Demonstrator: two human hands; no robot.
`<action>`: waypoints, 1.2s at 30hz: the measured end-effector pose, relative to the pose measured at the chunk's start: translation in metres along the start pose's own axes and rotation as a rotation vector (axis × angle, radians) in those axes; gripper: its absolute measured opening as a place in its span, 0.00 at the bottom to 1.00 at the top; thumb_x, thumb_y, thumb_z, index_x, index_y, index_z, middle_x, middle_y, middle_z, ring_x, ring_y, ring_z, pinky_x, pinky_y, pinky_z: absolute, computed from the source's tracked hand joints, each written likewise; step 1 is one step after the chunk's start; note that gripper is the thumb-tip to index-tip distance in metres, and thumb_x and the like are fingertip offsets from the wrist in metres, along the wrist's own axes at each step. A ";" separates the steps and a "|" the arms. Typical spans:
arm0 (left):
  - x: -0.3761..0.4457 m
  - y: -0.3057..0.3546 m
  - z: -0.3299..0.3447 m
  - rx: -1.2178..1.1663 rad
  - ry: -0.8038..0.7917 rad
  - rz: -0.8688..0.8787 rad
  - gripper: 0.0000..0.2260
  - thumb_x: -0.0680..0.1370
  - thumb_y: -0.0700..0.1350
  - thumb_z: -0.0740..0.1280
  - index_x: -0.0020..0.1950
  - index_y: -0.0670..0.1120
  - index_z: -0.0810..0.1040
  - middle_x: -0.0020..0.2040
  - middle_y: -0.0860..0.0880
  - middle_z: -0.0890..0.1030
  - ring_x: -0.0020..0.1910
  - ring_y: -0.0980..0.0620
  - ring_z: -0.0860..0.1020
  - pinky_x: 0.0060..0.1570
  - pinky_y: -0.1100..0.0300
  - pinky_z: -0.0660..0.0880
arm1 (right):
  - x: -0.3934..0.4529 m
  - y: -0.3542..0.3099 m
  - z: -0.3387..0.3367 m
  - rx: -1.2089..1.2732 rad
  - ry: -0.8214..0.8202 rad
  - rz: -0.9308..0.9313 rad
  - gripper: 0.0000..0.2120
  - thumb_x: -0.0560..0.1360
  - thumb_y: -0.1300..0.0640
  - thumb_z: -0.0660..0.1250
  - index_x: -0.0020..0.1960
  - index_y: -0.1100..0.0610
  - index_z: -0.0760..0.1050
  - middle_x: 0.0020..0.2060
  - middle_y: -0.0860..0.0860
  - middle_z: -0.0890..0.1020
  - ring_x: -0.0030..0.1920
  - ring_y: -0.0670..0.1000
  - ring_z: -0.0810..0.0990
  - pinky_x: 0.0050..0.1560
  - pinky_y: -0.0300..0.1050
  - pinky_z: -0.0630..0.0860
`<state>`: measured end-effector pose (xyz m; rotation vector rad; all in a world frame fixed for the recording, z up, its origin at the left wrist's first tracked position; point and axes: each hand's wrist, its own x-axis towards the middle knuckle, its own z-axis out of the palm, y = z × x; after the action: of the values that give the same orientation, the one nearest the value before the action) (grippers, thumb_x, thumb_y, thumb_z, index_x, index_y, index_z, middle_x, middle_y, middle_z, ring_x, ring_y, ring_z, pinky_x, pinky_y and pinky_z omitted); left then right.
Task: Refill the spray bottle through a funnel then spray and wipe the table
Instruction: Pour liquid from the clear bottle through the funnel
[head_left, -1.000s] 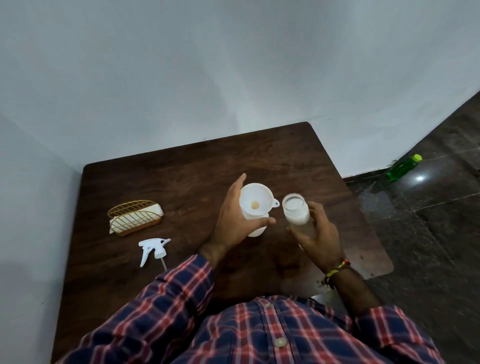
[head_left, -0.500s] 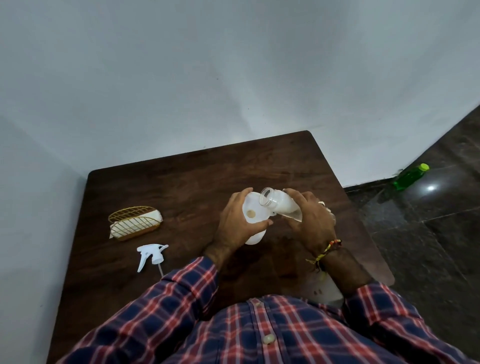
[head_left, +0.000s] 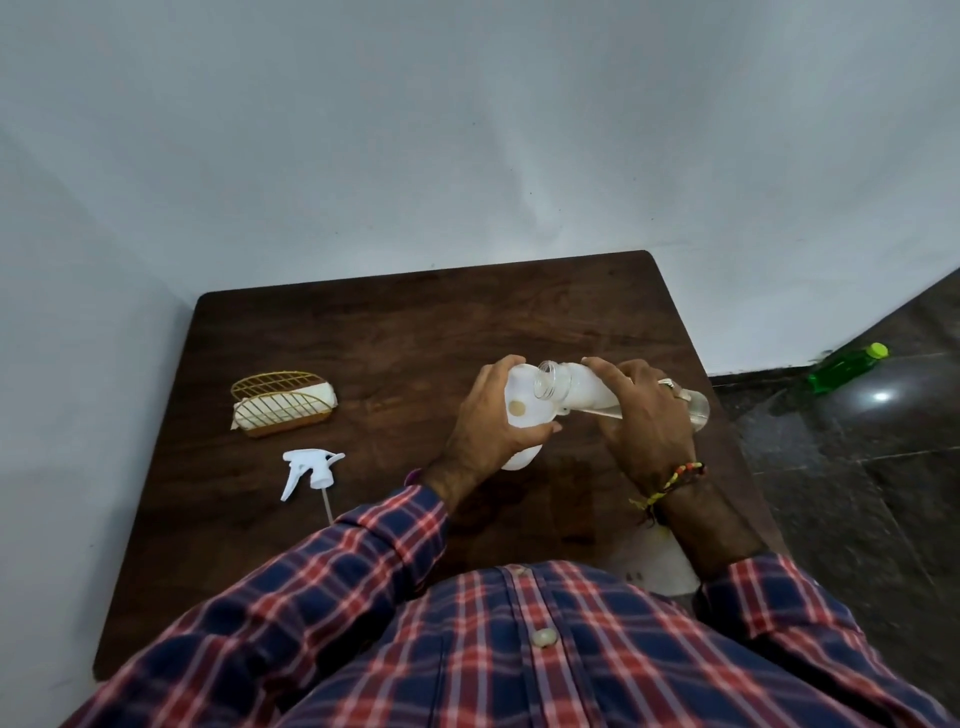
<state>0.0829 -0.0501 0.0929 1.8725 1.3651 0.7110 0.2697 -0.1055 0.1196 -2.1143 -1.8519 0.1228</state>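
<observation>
A white funnel (head_left: 521, 404) sits on top of a white spray bottle (head_left: 521, 456) standing mid-table. My left hand (head_left: 485, 423) grips the funnel and the bottle's top. My right hand (head_left: 647, 415) holds a clear bottle (head_left: 582, 391) with white liquid, tipped almost flat, its open mouth over the funnel's bowl. The white spray trigger head (head_left: 310, 470) with its tube lies on the dark wooden table (head_left: 374, 343) to the left.
A gold wire holder with a white cloth (head_left: 283, 410) stands at the table's left. A green bottle (head_left: 844, 368) lies on the dark floor to the right. White walls close the table's far and left sides.
My right hand has tipped the clear bottle from upright to nearly flat and brought its mouth over the funnel. My left hand stays on the funnel.
</observation>
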 end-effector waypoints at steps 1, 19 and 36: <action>0.000 0.000 0.000 -0.002 -0.006 -0.003 0.39 0.64 0.55 0.80 0.70 0.50 0.67 0.66 0.50 0.72 0.62 0.53 0.72 0.57 0.57 0.75 | 0.000 0.000 0.000 -0.009 0.003 -0.003 0.30 0.69 0.56 0.73 0.69 0.43 0.68 0.54 0.52 0.77 0.55 0.60 0.77 0.48 0.60 0.79; 0.003 -0.001 0.000 0.037 -0.046 0.006 0.40 0.65 0.54 0.80 0.71 0.49 0.66 0.66 0.49 0.72 0.59 0.60 0.68 0.56 0.63 0.70 | 0.004 0.000 -0.004 -0.041 0.035 -0.062 0.31 0.67 0.63 0.73 0.67 0.47 0.72 0.56 0.55 0.78 0.55 0.62 0.78 0.58 0.62 0.76; 0.001 0.011 -0.005 0.073 -0.051 0.016 0.37 0.68 0.51 0.79 0.72 0.45 0.66 0.68 0.46 0.72 0.65 0.49 0.72 0.62 0.61 0.69 | 0.007 0.006 -0.005 -0.039 0.052 -0.108 0.30 0.66 0.64 0.74 0.66 0.49 0.74 0.54 0.55 0.79 0.56 0.60 0.78 0.58 0.61 0.74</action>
<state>0.0858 -0.0505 0.1043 1.9470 1.3621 0.6252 0.2775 -0.1006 0.1237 -2.0172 -1.9486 0.0067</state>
